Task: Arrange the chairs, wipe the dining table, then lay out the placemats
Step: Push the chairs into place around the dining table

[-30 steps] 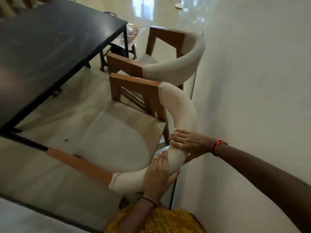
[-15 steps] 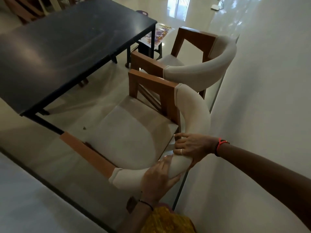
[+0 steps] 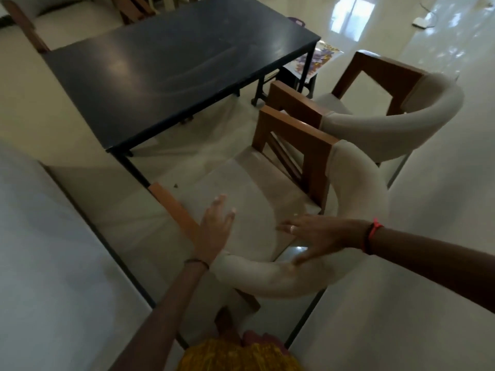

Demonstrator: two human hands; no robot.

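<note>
The nearest chair [image 3: 267,215], a wooden-armed seat with a cream upholstered curved backrest, is standing just beside the near corner of the dark rectangular worktop [image 3: 174,76], angled toward it and not yet tucked under. A 2nd matching chair [image 3: 388,124] is sitting just beyond it, its wooden arm close against the 1st chair's arm.

The left hand [image 3: 214,231] is hovering flat above the seat, beside the near wooden armrest, fingers spread and gripping nothing. The right hand [image 3: 313,236] is likewise open, fingers extended; its fingertips seem to be brushing the padded backrest, though no grip is closed around it.

With both hands loose, the chair is resting on the glossy floor under its own weight. Several risks are showing:

1. Pushing the chair forward at this angle is likely to knock its arm against the worktop leg or edge.
2. The 2 chairs are standing so close that shifting 1 may drag or scrape the other.
3. The polished floor looks slippery, so a hard shove could send the chair sliding further than meant.
</note>
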